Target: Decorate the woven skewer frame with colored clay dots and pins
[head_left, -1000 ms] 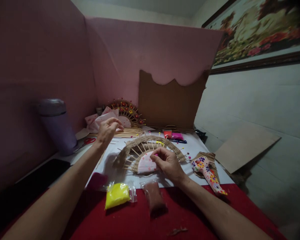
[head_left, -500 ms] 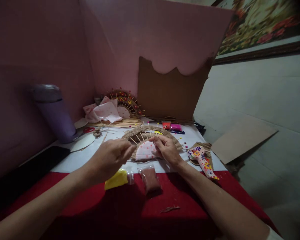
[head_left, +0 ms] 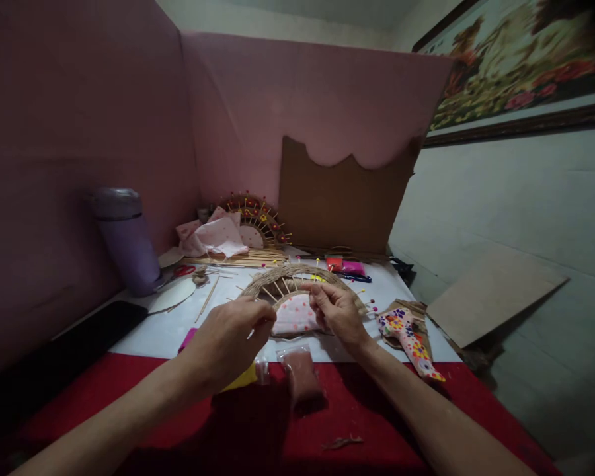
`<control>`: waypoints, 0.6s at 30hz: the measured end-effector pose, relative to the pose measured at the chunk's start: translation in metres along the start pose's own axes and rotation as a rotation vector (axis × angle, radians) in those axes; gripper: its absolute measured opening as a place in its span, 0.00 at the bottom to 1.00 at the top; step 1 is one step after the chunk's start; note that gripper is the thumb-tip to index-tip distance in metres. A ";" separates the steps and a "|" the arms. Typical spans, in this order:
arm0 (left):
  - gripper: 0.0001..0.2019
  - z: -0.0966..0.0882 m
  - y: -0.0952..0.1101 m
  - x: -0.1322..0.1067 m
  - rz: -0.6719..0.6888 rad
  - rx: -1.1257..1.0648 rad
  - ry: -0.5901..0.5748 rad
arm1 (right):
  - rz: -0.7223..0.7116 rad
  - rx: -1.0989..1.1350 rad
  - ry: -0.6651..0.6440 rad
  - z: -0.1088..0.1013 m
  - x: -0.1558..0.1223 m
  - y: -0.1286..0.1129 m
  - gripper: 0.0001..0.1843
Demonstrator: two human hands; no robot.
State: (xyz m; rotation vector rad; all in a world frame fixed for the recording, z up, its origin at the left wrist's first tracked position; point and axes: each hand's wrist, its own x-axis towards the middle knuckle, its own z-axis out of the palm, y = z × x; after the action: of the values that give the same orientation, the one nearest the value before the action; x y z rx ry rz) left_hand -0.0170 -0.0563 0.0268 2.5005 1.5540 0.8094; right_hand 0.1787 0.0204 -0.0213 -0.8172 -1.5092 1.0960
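The woven half-circle (head_left: 297,274), set with thin sticks around a pink dotted centre (head_left: 295,316), lies on the white sheet (head_left: 153,334) in the middle of the table. The right hand (head_left: 340,316) pinches it at the centre's right edge. The left hand (head_left: 231,340) has its fingertips pressed together at the near left rim; what they grip cannot be told. Nearer, on the red cloth (head_left: 357,403), lie a yellow packet (head_left: 244,378) and a brown packet (head_left: 302,382). A painted dotted figure (head_left: 409,337) lies right and a purple flask (head_left: 126,241) stands far left.
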 end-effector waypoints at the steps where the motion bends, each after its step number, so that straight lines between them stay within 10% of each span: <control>1: 0.10 -0.001 -0.002 -0.001 -0.011 -0.007 0.013 | 0.003 0.004 0.002 0.001 0.000 0.000 0.20; 12: 0.17 -0.019 -0.014 0.001 -0.090 0.093 0.095 | 0.018 -0.001 -0.017 0.003 -0.003 -0.006 0.20; 18: 0.07 0.001 0.009 0.000 0.076 -0.084 -0.082 | 0.014 0.077 0.024 0.003 -0.002 -0.010 0.12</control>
State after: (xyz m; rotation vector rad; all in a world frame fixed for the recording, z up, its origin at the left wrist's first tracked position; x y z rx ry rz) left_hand -0.0096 -0.0606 0.0288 2.5118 1.3784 0.7547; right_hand 0.1769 0.0142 -0.0130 -0.7857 -1.4345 1.1444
